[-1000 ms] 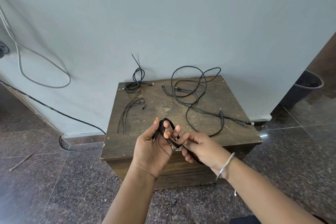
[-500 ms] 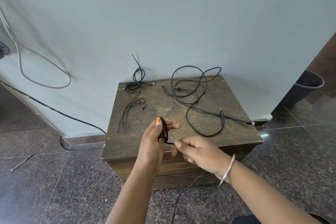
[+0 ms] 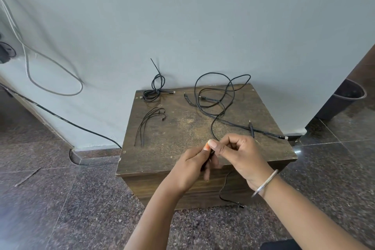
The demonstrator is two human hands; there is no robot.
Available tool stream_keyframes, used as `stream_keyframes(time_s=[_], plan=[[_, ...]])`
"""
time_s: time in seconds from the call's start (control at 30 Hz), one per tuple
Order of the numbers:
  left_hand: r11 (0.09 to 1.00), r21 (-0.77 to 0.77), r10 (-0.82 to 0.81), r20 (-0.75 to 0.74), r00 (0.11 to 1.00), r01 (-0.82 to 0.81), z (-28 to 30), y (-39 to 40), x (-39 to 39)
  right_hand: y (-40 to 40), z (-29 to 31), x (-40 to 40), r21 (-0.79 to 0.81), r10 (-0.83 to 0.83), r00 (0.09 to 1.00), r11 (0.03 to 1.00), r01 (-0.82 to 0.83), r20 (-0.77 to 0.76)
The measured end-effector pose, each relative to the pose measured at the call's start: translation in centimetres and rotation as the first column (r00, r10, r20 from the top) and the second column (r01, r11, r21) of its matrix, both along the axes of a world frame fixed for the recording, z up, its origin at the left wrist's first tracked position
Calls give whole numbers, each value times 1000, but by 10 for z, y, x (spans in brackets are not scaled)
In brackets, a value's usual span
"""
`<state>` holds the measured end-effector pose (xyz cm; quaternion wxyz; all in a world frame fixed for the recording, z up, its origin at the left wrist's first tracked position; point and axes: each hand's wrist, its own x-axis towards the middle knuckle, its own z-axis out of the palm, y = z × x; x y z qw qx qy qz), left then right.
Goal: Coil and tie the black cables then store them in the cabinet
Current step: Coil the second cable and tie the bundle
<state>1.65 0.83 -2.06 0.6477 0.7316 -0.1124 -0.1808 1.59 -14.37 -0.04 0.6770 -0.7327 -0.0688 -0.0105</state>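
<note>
Hands: left hand (image 3: 191,163) and right hand (image 3: 236,153) meet at lower centre, fingers of both curled, pinching the black cable (image 3: 213,128); any coil between them is hidden, seemingly small
Cable: runs up from the pinch to the loose tangle (image 3: 219,93) on the cabinet (image 3: 182,128); a tail (image 3: 229,199) hangs over the front edge
Doing it well: keep loops even, feed slack gently so the tangle doesn't snag
Nearby: tied bundle (image 3: 153,93) at upper centre, thin ties (image 3: 148,124) left of centre
Obstacle: crossing strands right of centre may drag along
</note>
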Motion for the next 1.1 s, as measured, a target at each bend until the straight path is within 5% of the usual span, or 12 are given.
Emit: stream_keyframes(time_s=[0.1, 0.33, 0.47, 0.63, 0.8, 0.93, 1.1], plan=[[972, -235, -59, -204, 977, 10, 1, 1, 0, -2, -5, 4, 48, -60, 998, 997, 60, -18], [853, -512, -123, -386, 914, -101, 6, -1, -1, -5, -16, 12, 18, -127, 990, 992, 128, -64], [692, -676, -90, -429, 899, -254, 10, 0, 0, 1, -26, 10, -18, 26, 988, 999, -29, -150], [517, -751, 32, -462, 886, -410, 9, 8, 6, 11, -33, 0, -332, 131, 958, 919, -213, -253], [581, -696, 111, -446, 888, -422, 6, 14, 10, 18, -26, -6, -377, 223, 942, 874, -308, -253], [774, -516, 249, -284, 926, -366, 3, 15, 9, 15, -15, -6, -355, 209, 964, 899, -256, -165], [950, -197, 241, -37, 970, -244, 3, 7, 6, 10, -9, -5, -104, 123, 977, 984, -143, -174]])
